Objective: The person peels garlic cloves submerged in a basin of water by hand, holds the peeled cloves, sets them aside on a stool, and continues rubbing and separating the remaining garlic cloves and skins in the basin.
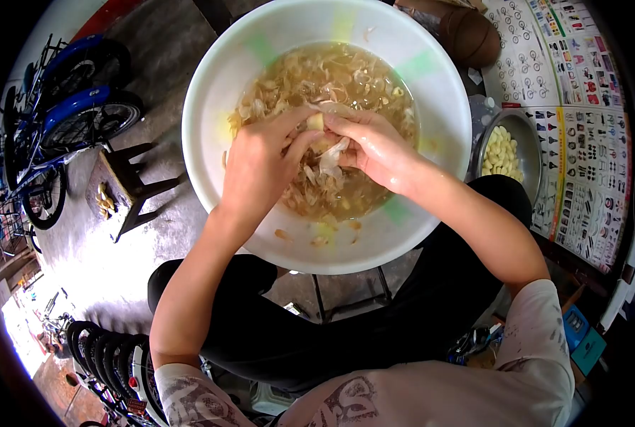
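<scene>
Both my hands are over a wide white basin [210, 142] of cloudy water with loose garlic skins [346, 78] floating in it. My left hand [264, 153] is closed, pinching a pale garlic clove [316, 122] between thumb and fingers. Against the same clove, the thumb and fingers of my right hand [374, 146] are closed too. A whitish piece of wet skin [331, 158] hangs below the fingertips. My fingers partly cover the clove.
Right of the basin, a metal bowl [534, 164] holds many peeled garlic cloves [501, 153], beside a table covered with a printed sheet [588, 156]. At left are a small wooden stool [122, 181] and blue bicycles [75, 107]. Several tyres [111, 349] stand at lower left.
</scene>
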